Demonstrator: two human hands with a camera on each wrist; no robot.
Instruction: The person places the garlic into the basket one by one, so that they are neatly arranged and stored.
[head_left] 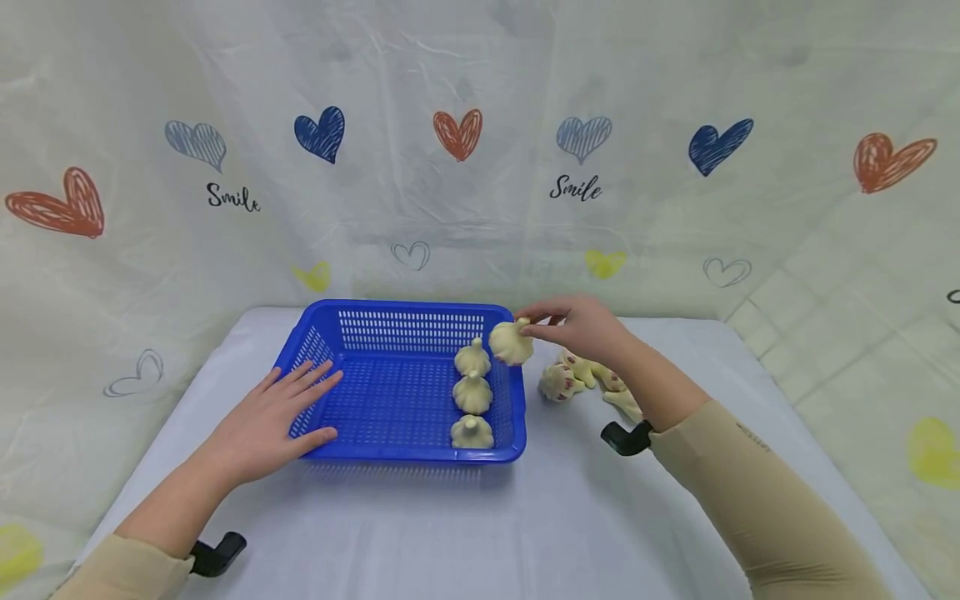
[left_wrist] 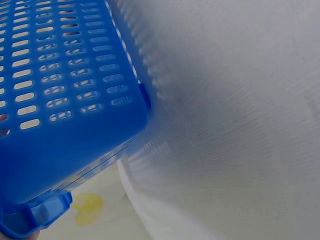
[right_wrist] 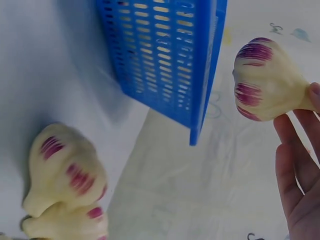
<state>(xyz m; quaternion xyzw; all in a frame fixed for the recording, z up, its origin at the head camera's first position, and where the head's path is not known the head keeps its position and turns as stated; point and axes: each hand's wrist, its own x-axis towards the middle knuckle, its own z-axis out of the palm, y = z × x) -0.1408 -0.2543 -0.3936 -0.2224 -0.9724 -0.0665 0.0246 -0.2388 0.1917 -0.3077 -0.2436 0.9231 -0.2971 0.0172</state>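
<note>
A blue plastic basket (head_left: 397, 457) sits on the white-covered table, with three garlic bulbs (head_left: 472, 393) in a row along its right side. Above the basket's right rim, my right hand (head_left: 588, 329) pinches another garlic bulb (head_left: 511, 342) by its stem. The right wrist view shows purple streaks on this held bulb (right_wrist: 267, 82). My left hand (head_left: 273, 421) rests on the basket's left rim with fingers spread and straight. In the left wrist view the basket's slotted wall (left_wrist: 75, 120) fills the upper left, and that hand is almost wholly hidden.
Several more garlic bulbs (head_left: 558, 382) lie on the table right of the basket, partly behind my right forearm. A white sheet (head_left: 480, 217) printed with hearts hangs behind the table. The tablecloth (head_left: 420, 533) stretches in front of the basket.
</note>
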